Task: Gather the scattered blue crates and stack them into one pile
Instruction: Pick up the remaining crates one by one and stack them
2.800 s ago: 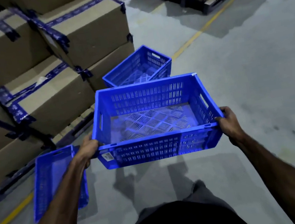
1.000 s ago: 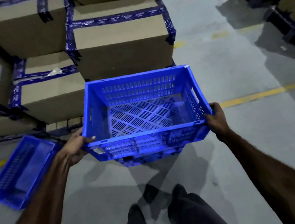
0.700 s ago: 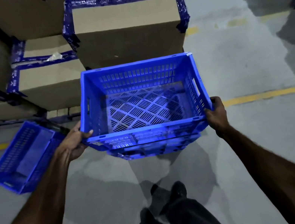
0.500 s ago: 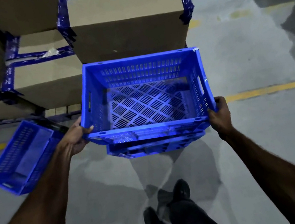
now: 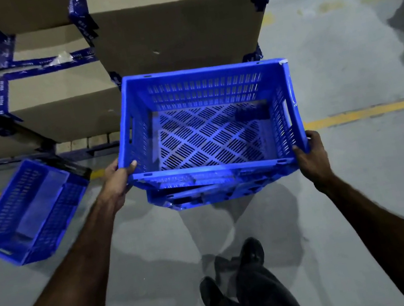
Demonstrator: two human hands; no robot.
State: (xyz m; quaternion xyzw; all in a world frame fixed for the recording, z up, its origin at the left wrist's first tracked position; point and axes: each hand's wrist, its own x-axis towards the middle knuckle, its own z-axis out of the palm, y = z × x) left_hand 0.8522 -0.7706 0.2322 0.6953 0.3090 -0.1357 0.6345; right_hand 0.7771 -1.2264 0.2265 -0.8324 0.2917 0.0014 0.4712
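Note:
I hold an empty blue slotted crate (image 5: 201,93) by its near corners. My left hand (image 5: 119,181) grips the near left corner, thumb over the rim. My right hand (image 5: 312,157) grips the near right corner. Directly below it a second blue crate (image 5: 211,195) stands on the floor, only its near edge showing under the held one. Whether the two crates touch is hidden. A third blue crate (image 5: 28,213) lies tilted on the floor at the left.
Stacked cardboard boxes (image 5: 174,33) with blue tape stand on a pallet (image 5: 86,143) just behind the crates. A yellow floor line (image 5: 366,111) runs left to right. My legs and shoes (image 5: 242,280) are below the crate on grey concrete (image 5: 341,61).
I have walked up to the crate on the floor and lowered the held crate over it. The view has tilted further down, and the boxes are closer.

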